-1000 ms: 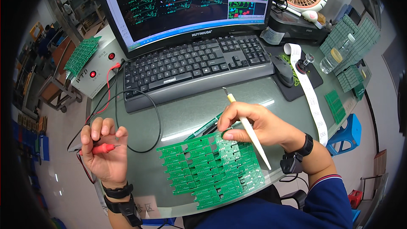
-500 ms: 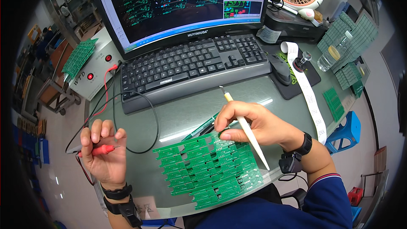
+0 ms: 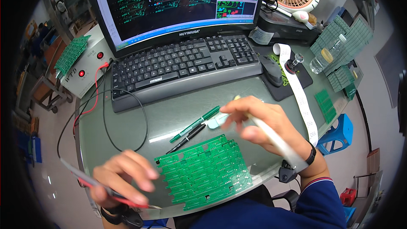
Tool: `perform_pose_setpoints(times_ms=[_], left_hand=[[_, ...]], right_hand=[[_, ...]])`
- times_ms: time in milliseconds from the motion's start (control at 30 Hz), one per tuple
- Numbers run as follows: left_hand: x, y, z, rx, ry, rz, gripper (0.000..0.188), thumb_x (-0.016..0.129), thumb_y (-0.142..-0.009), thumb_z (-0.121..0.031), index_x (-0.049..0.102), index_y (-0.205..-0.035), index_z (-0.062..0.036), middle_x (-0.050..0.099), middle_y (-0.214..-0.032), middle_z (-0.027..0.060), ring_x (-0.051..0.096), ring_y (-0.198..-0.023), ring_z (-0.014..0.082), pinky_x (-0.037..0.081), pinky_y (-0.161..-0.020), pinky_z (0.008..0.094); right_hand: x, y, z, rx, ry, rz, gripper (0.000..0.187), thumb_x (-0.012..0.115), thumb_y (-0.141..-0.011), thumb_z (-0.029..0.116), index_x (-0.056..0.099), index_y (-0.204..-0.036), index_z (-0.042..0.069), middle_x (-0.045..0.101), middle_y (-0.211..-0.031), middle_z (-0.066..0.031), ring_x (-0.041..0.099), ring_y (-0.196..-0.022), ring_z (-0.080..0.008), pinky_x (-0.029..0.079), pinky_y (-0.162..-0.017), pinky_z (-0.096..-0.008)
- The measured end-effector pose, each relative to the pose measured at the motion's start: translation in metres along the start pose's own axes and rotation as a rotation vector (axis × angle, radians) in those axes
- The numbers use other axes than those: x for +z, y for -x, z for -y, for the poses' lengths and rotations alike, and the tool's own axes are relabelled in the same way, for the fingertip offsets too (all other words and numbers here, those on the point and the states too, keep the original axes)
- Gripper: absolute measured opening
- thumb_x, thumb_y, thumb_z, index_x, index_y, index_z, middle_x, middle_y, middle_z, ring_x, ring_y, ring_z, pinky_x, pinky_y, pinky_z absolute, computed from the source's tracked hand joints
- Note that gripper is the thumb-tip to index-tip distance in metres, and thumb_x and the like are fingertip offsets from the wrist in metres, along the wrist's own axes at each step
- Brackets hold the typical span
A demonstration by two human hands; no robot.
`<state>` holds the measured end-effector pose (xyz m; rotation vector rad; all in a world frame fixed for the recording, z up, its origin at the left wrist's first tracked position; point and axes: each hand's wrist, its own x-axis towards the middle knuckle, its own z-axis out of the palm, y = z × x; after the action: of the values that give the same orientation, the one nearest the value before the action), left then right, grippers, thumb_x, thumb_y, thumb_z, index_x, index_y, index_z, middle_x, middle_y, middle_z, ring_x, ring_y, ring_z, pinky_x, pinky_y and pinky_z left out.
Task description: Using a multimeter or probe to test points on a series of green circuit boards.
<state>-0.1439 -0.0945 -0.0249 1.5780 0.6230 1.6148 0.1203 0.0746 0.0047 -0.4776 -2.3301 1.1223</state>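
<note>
A green circuit-board panel (image 3: 203,171) lies flat near the table's front edge, between my hands. My left hand (image 3: 125,174) is at its left side, blurred by motion, with fingers curled and a red test probe (image 3: 127,201) held low in it, tip pointing right toward the panel's near corner. My right hand (image 3: 271,123) is above the table just past the panel's right far corner. It is closed around a white pen-shaped tool (image 3: 273,138), smeared by motion. The right thumb and forefinger hold no board.
Beyond the panel lie a green pen (image 3: 195,124), a black pen (image 3: 186,139) and a pale blue piece (image 3: 216,122). Behind are a keyboard (image 3: 182,65), monitor (image 3: 169,4) and mouse (image 3: 270,71). A black cable (image 3: 145,118) loops left; a paper strip (image 3: 303,101) runs right.
My right hand has let go of the panel's far edge, and the panel now lies flat. My left hand has come down and right toward it, turning over with the red test probe.
</note>
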Motion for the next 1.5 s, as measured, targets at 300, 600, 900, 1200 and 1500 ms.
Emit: perform_pose_setpoints(times_ms=[300, 600, 900, 1200, 1500], left_hand=[[0.032, -0.017, -0.004, -0.234, -0.409, 0.575, 0.058, 0.023, -0.098, -0.038, 0.071, -0.104, -0.0051, 0.070, -0.109, 0.0080, 0.062, -0.113, 0.0249, 0.035, -0.103, 0.0366], [0.032, -0.014, -0.001, -0.224, -0.454, 0.565, 0.053, 0.025, -0.096, -0.032, 0.071, -0.102, -0.0064, 0.070, -0.108, 0.0056, 0.063, -0.113, 0.0199, 0.036, -0.102, 0.0339], [0.031, -0.012, 0.000, -0.209, -0.457, 0.550, 0.052, 0.025, -0.096, -0.032, 0.071, -0.100, -0.0071, 0.071, -0.108, 0.0050, 0.063, -0.112, 0.0195, 0.038, -0.100, 0.0342], [0.030, -0.011, 0.000, -0.199, -0.466, 0.547, 0.051, 0.026, -0.096, -0.031, 0.071, -0.100, -0.0076, 0.071, -0.109, 0.0038, 0.063, -0.112, 0.0193, 0.040, -0.099, 0.0344], [0.030, -0.010, 0.001, -0.199, -0.463, 0.548, 0.050, 0.027, -0.095, -0.031, 0.071, -0.100, -0.0079, 0.071, -0.109, 0.0036, 0.063, -0.112, 0.0192, 0.041, -0.098, 0.0348]], right_hand=[[0.008, 0.017, 0.009, -0.069, -0.400, 0.385, 0.021, 0.060, -0.088, 0.006, 0.064, -0.108, -0.001, 0.065, -0.091, -0.0134, 0.065, -0.078, -0.0264, 0.052, -0.069, -0.0347], [0.031, 0.024, 0.007, -0.156, -0.251, 0.244, 0.012, 0.067, -0.087, 0.008, 0.064, -0.098, 0.002, 0.064, -0.086, -0.0077, 0.064, -0.072, -0.0223, 0.052, -0.058, -0.0323], [0.033, 0.022, 0.012, -0.043, -0.176, 0.257, 0.012, 0.070, -0.085, 0.012, 0.060, -0.085, 0.005, 0.063, -0.075, -0.0046, 0.062, -0.060, -0.0189, 0.048, -0.051, -0.0299], [0.039, 0.022, 0.010, -0.089, -0.142, 0.197, 0.016, 0.071, -0.084, 0.011, 0.057, -0.080, 0.005, 0.061, -0.068, -0.0044, 0.061, -0.056, -0.0182, 0.046, -0.047, -0.0284], [0.040, 0.022, 0.011, -0.095, -0.113, 0.194, 0.018, 0.072, -0.083, 0.010, 0.056, -0.079, 0.005, 0.060, -0.067, -0.0043, 0.060, -0.054, -0.0185, 0.044, -0.046, -0.0292]])
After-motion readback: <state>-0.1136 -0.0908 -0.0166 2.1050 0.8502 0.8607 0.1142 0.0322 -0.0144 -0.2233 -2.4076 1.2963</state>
